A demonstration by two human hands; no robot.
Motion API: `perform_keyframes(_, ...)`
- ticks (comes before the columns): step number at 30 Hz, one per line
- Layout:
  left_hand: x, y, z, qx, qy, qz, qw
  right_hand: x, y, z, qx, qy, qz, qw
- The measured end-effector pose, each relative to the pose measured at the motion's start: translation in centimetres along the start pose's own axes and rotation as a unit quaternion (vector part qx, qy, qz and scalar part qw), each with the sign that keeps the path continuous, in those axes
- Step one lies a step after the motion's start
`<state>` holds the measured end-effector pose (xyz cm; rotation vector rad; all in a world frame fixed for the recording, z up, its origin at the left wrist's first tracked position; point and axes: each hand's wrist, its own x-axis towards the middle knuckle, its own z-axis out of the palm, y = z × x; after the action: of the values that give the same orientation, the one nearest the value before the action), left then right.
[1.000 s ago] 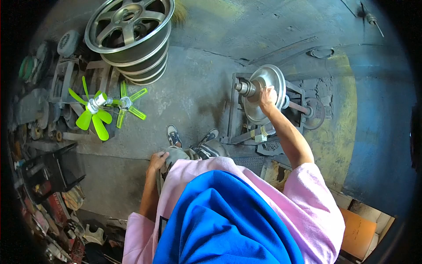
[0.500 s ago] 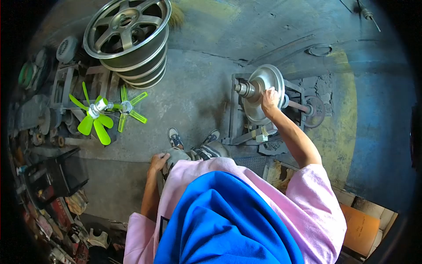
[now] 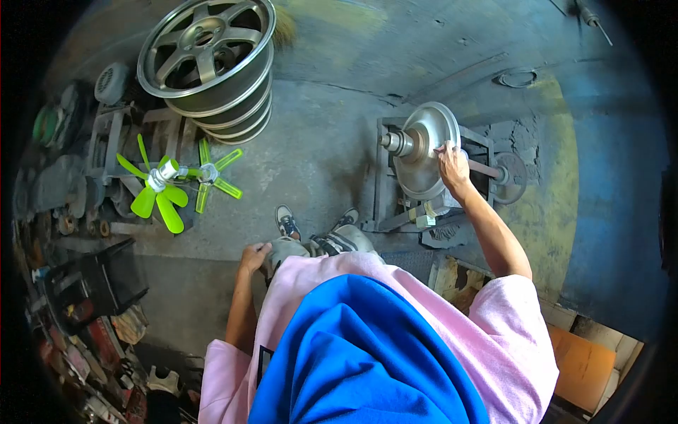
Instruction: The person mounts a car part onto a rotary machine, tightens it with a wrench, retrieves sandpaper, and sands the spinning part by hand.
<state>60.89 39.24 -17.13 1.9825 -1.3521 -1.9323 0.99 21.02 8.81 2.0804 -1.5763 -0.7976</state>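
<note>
A round, shiny metal disc [image 3: 422, 173] is mounted upright on a shaft over a dark metal frame [image 3: 381, 205]. My right hand [image 3: 453, 167] touches the disc's right side near the rim, its fingers bent over the surface; whether they grip anything is hard to make out. The stepped end of the shaft [image 3: 397, 143] sticks out to the left of the disc. My left hand [image 3: 255, 257] rests by my left knee, fingers curled against the trouser leg [image 3: 280, 249], and what it may hold is hidden.
Stacked alloy wheels [image 3: 205, 60] stand at the upper left. Below them is a green-bladed fan [image 3: 157, 180]. A black crate [image 3: 95, 286] and scrap parts line the left edge. A handwheel [image 3: 509, 178] lies right of the frame, and an orange board [image 3: 580, 367] at lower right.
My right hand has slid from the disc's middle outward to the right, toward its rim. My left hand has stayed by the knee.
</note>
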Motion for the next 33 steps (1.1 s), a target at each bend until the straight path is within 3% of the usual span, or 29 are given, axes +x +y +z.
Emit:
perform_keyframes(3, 0.0, -1.2, 0.6, 0.004, 0.06, 0.052, 0.997, 0.0, 0.2, -0.6, -0.002, -0.035, -0.018, 0.999)
perform_keyframes(5, -0.4, -1.0, 0.7, 0.015, 0.03, 0.002, 0.999, 0.1, 0.3, -0.7, 0.005, -0.022, -0.025, 0.999)
perform_keyframes(10, -1.0, -1.7, 1.9, 0.011, 0.013, 0.01, 1.0, 0.5, 1.4, 0.0, 0.094, 0.009, 0.02, 0.995)
perform_keyframes(15, -1.2, -1.0, 1.5, 0.005, -0.017, 0.005, 1.0, -0.9, 0.2, 1.1, 0.099, 0.072, 0.067, 0.99)
perform_keyframes(18, -0.6, -1.6, 0.8, 0.0, 0.007, 0.005, 1.0, -2.1, -1.7, 0.0, 0.177, 0.005, 0.184, 0.967)
perform_keyframes(19, -0.6, -1.2, 0.2, 0.016, 0.014, 0.024, 0.999, -3.4, -2.7, -1.0, 0.163, 0.057, 0.184, 0.968)
perform_keyframes(23, -1.4, 1.4, -1.8, 0.066, 0.061, 0.037, 0.995, -10.2, -7.9, 1.5, 0.209, 0.064, 0.195, 0.956)
perform_keyframes(25, -0.8, 1.8, -2.3, 0.059, 0.076, 0.072, 0.993, -15.6, -12.0, 3.3, 0.247, -0.02, 0.168, 0.954)
perform_keyframes(27, 0.1, 3.1, -3.0, 0.072, 0.098, 0.103, 0.987, -20.0, -15.9, 4.1, 0.346, -0.169, 0.203, 0.901)
perform_keyframes(29, -0.1, 7.5, -4.4, 0.099, 0.066, 0.098, 0.988, -22.2, -18.4, 3.2, 0.427, -0.27, 0.289, 0.813)
perform_keyframes(31, 0.9, 11.6, -4.5, 0.133, 0.031, 0.093, 0.986, -21.9, -18.9, -1.4, 0.482, -0.231, 0.32, 0.782)
perform_keyframes(33, 1.9, 15.3, -3.3, 0.131, 0.002, 0.213, 0.968, -21.5, -19.8, -3.5, 0.532, -0.191, 0.348, 0.748)
